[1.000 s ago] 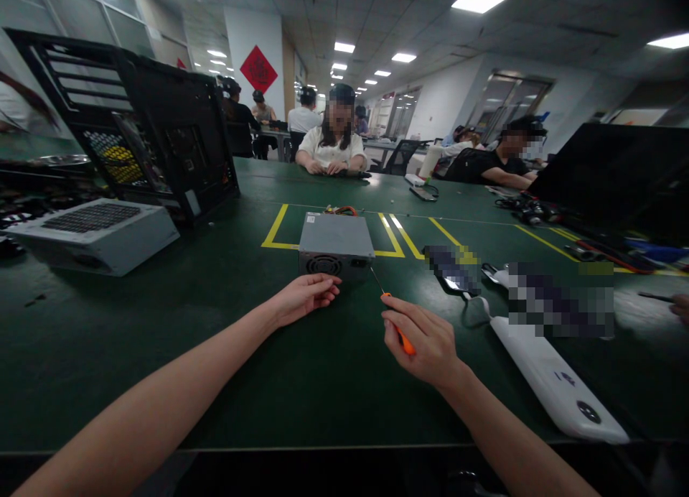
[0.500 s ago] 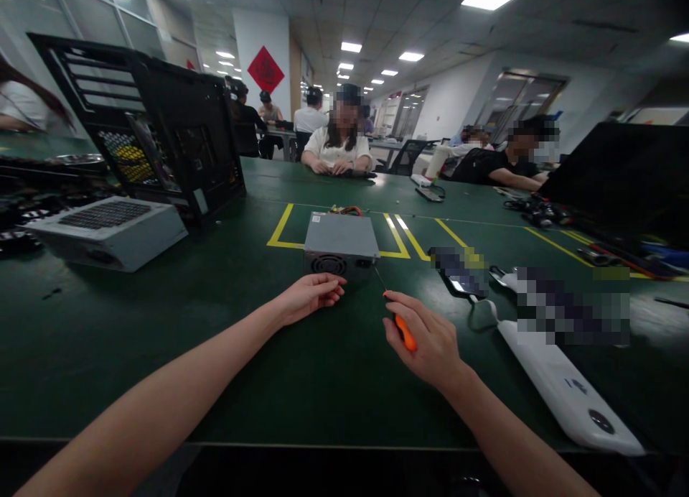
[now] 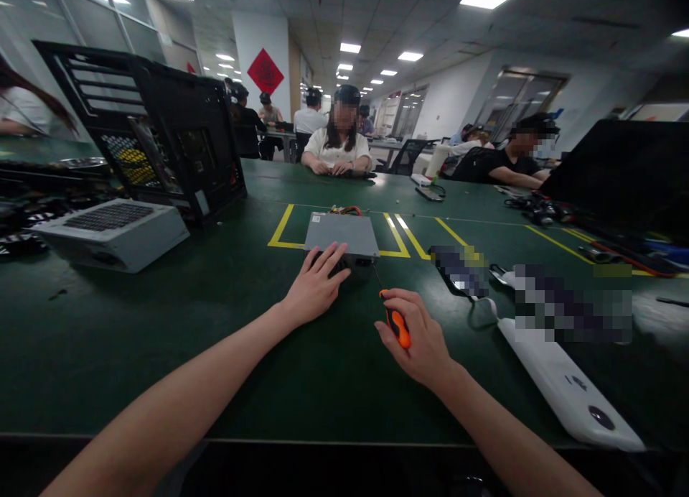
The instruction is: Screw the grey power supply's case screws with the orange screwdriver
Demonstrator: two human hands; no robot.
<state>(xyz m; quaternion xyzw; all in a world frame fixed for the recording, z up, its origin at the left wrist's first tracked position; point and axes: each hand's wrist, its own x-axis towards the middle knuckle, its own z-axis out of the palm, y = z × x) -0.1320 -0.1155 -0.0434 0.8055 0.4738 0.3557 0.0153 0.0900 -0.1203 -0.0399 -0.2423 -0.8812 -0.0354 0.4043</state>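
A grey computer power supply [image 3: 344, 233] sits on the green table, its fan side facing me and coloured wires [image 3: 347, 210] at its back. My left hand [image 3: 317, 283] lies against its front with fingers spread, the tips reaching the top edge and covering much of the fan grille. In my right hand [image 3: 417, 335] is an orange and black screwdriver [image 3: 399, 329], gripped by the handle. The thin shaft points up toward the lower right corner of the power supply's front, near the socket. Whether its tip sits in a screw is too small to tell.
At left stand a second power supply [image 3: 113, 233] and a black computer case [image 3: 161, 134]. On the right lie a phone [image 3: 457, 271], a white power bank [image 3: 570, 386] and a dark monitor [image 3: 629, 181]. Yellow tape [image 3: 280, 228] marks the table. A person [image 3: 339, 141] sits opposite.
My left hand has moved up from below the power supply onto its front and top edge, fingers spreading. My right hand, with the screwdriver, has shifted slightly left.
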